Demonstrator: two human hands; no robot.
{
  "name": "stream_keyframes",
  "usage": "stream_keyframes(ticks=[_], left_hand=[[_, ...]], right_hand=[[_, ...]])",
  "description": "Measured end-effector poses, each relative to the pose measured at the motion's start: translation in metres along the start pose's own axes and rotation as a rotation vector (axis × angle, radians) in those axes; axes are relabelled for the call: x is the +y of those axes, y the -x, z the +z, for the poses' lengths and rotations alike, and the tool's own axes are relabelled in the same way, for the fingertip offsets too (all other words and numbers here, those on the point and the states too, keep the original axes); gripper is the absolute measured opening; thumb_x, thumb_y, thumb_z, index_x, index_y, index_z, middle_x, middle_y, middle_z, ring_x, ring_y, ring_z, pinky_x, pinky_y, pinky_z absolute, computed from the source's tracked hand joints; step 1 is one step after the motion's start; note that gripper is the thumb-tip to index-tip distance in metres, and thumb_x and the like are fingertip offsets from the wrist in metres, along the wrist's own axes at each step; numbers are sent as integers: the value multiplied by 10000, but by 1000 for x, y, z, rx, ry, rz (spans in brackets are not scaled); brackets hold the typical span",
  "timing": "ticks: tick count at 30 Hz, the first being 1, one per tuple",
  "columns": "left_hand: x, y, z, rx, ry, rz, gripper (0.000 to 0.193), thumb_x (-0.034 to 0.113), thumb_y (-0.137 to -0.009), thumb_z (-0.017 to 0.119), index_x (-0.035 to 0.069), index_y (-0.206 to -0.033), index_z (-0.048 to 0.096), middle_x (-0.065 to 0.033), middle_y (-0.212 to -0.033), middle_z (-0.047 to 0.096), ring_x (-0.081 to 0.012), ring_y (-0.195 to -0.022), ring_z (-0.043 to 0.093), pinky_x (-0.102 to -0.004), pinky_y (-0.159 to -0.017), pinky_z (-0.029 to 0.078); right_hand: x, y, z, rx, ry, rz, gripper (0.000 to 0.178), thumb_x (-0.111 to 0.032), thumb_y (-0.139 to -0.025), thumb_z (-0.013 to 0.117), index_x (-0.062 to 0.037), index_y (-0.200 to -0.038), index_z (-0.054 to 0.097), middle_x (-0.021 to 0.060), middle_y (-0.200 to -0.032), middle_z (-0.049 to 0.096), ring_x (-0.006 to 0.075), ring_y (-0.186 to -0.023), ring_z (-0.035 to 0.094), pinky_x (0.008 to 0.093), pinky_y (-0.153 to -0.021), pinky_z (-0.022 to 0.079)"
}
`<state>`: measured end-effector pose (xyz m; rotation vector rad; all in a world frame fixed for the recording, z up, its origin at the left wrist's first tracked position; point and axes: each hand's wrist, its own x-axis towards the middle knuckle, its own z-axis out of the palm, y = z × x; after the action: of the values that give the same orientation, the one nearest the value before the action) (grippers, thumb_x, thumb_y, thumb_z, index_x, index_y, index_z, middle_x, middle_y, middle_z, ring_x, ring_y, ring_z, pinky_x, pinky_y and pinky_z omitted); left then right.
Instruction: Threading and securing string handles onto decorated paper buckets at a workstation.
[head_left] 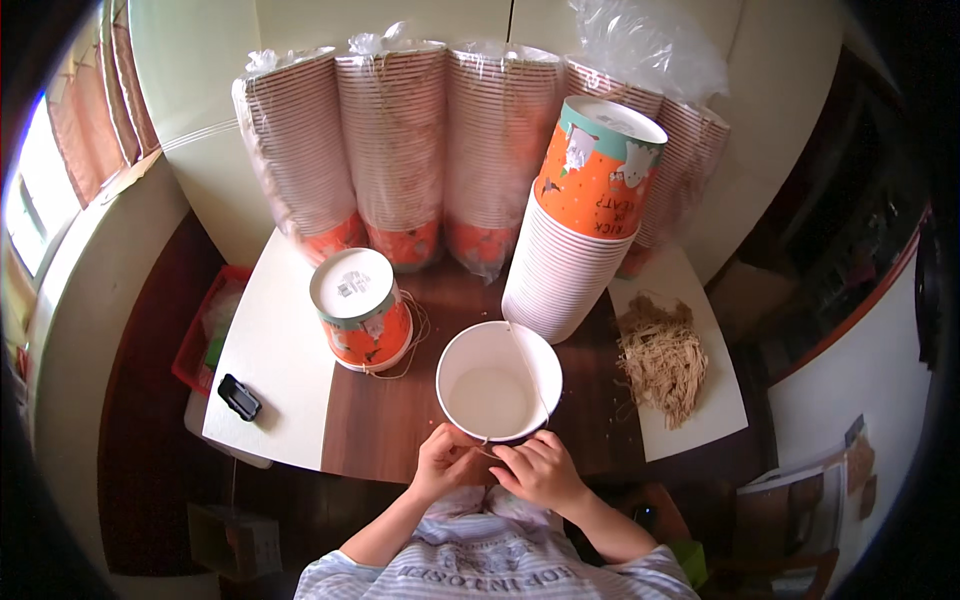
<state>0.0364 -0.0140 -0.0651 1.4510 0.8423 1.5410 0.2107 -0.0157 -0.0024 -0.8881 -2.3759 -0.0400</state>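
Observation:
An upright paper bucket (492, 398), white inside, stands at the table's near edge with its mouth toward me. A thin tan string crosses its opening and comes to a knot at the near rim. My left hand (444, 462) pinches the string just left of that knot. On the other side, my right hand (541, 470) also has its fingers closed on the string, close below the rim. At the left, an upside-down orange bucket (366, 330) with a green band has loose string round it. The pile of tan strings (664, 358) lies to the right.
A tall stack of upside-down buckets (570, 270) rises behind the open one. Several plastic-wrapped bucket stacks (392, 150) line the table's back. A small black tray (239, 397) sits at the left edge. A red crate (200, 335) is beyond the table's left side.

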Motion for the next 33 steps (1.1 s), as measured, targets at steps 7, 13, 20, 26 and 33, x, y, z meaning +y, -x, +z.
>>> stream_keyframes(ticks=[7,13,20,26,33], left_hand=[[1,22,-4,-19,157,-414,104,-2,-813,549,-4,-914,575,-23,-882,570,-62,-796,532,-181,-668,438],[12,21,-2,-78,607,-679,111,58,-846,540,-2,-929,581,-20,-911,580,-87,-815,541,-228,-726,442],[12,23,10,-4,666,-702,63,82,-840,567,26,-864,583,-10,-840,569,-96,-753,543,-235,-684,457],[19,10,13,136,724,-857,58,91,-837,575,37,-817,584,-5,-738,568,-76,-632,519,-224,-551,426],[30,-9,13,159,621,-831,54,60,-805,608,49,-756,589,13,-656,548,-45,-542,469,-176,-463,353]], right_hand=[[-11,-5,1,-15,-43,-22,95,-162,-708,648,-104,-720,573,-19,-631,521,141,-603,523,321,-710,413],[-17,-4,-2,-35,10,-51,100,-165,-691,636,-107,-684,555,-11,-592,480,142,-592,505,330,-720,406],[-17,1,5,-53,57,-36,142,-142,-667,604,-111,-599,484,6,-568,460,146,-580,492,326,-701,397],[-17,2,7,-75,10,-47,155,-139,-639,606,-117,-566,471,-1,-550,443,143,-567,482,311,-660,383],[-23,7,9,-129,-25,-114,155,-156,-644,601,-119,-562,475,-3,-555,442,139,-573,477,298,-662,373]])
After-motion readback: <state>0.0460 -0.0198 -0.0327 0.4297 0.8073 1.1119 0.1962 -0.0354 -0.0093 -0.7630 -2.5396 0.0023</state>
